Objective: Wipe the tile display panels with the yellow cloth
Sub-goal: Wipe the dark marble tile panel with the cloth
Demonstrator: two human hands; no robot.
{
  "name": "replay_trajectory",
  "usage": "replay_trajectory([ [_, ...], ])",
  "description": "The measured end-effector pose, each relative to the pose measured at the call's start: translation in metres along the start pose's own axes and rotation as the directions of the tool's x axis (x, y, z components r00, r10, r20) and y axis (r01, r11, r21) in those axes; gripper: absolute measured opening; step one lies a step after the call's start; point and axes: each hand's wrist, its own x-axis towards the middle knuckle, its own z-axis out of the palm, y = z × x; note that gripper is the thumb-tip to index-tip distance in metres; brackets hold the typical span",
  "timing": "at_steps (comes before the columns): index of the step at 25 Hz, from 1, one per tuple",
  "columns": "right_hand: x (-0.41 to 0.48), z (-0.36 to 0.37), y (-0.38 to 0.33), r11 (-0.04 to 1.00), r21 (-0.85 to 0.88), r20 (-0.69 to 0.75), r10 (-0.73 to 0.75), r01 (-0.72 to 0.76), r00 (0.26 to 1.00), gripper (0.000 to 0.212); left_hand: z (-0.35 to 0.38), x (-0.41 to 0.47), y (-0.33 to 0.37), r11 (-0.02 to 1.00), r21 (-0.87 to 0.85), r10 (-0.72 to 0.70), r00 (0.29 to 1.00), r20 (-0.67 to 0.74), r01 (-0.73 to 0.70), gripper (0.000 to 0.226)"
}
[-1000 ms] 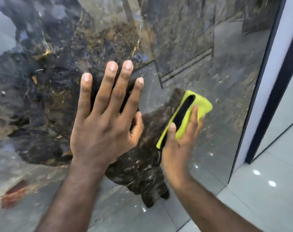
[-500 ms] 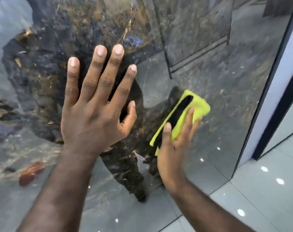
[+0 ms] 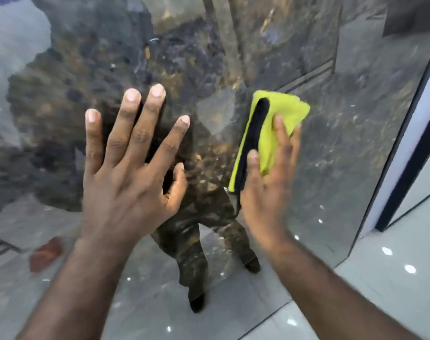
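A glossy dark marbled tile panel [image 3: 344, 133] stands upright in front of me and mirrors the room and a standing person. My left hand [image 3: 130, 173] lies flat against it with fingers spread straight. To its right, my right hand [image 3: 270, 182] presses a folded yellow cloth [image 3: 275, 119] with a black inner side against the panel, fingers straight over it and thumb along its lower edge. The cloth's upper half sticks out above my fingertips.
A dark frame edge [image 3: 390, 153] and a white and dark blue strip [image 3: 420, 133] border the panel on the right. Light glossy floor tiles [image 3: 390, 290] with ceiling-light reflections lie at the lower right.
My right hand has slid the cloth up and a little right across the panel. My left hand stays flat on the panel; the view has shifted.
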Motion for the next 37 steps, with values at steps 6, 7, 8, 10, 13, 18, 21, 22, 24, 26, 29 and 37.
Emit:
replay_trajectory([
  [6,-0.055,0.019,-0.005,0.921,0.017,-0.122,0.389,-0.390,0.913,0.067,-0.022,-0.050,-0.048,1.000,-0.019,-0.013,1.000,0.001,0.013,0.062],
  [7,-0.072,0.029,-0.027,0.943,0.013,-0.042,0.333,-0.332,0.942,0.070,-0.021,-0.054,-0.055,1.000,-0.028,0.004,1.000,0.001,-0.004,0.063],
  [8,-0.076,0.037,-0.046,0.978,0.020,0.011,0.206,-0.206,0.979,0.071,-0.020,-0.058,-0.060,0.999,-0.034,0.026,1.000,-0.005,-0.026,0.063],
  [10,-0.051,0.046,-0.061,0.999,-0.037,0.027,-0.035,0.036,0.999,0.070,-0.016,-0.066,-0.065,0.997,-0.047,0.067,0.997,-0.033,-0.068,0.063],
  [13,-0.017,0.039,-0.033,0.990,-0.057,-0.151,0.117,-0.127,0.982,0.067,-0.011,-0.069,-0.065,0.995,-0.074,0.062,0.997,-0.046,-0.065,0.062],
  [18,-0.078,0.060,-0.076,0.996,-0.080,-0.012,0.025,-0.026,1.000,0.070,-0.010,-0.070,-0.064,0.995,-0.061,0.071,0.996,-0.045,-0.074,0.062],
  [21,-0.006,0.051,-0.087,0.984,-0.128,-0.036,-0.130,0.124,0.991,0.069,-0.009,-0.072,-0.063,0.997,-0.054,0.060,0.997,-0.049,-0.063,0.064],
  [22,0.020,0.044,-0.069,0.993,-0.112,-0.140,-0.053,0.037,0.989,0.067,-0.008,-0.073,-0.062,0.997,-0.040,0.057,0.997,-0.049,-0.059,0.065],
  [24,0.031,0.031,-0.035,0.978,-0.010,-0.307,0.197,-0.210,0.931,0.066,-0.007,-0.072,-0.060,0.998,-0.019,0.056,0.997,-0.054,-0.057,0.066],
  [26,-0.014,0.035,-0.020,0.917,0.060,-0.307,0.393,-0.394,0.867,0.068,-0.006,-0.072,-0.058,0.999,-0.007,0.046,0.997,-0.064,-0.046,0.066],
  [29,-0.066,0.050,-0.047,0.974,0.046,-0.098,0.224,-0.221,0.970,0.071,-0.005,-0.073,-0.057,0.999,0.028,0.046,0.995,-0.089,-0.044,0.066],
  [37,-0.073,0.034,0.021,0.848,0.114,-0.263,0.528,-0.517,0.807,0.071,-0.004,-0.074,-0.056,0.999,0.042,0.037,0.995,-0.092,-0.034,0.066],
])
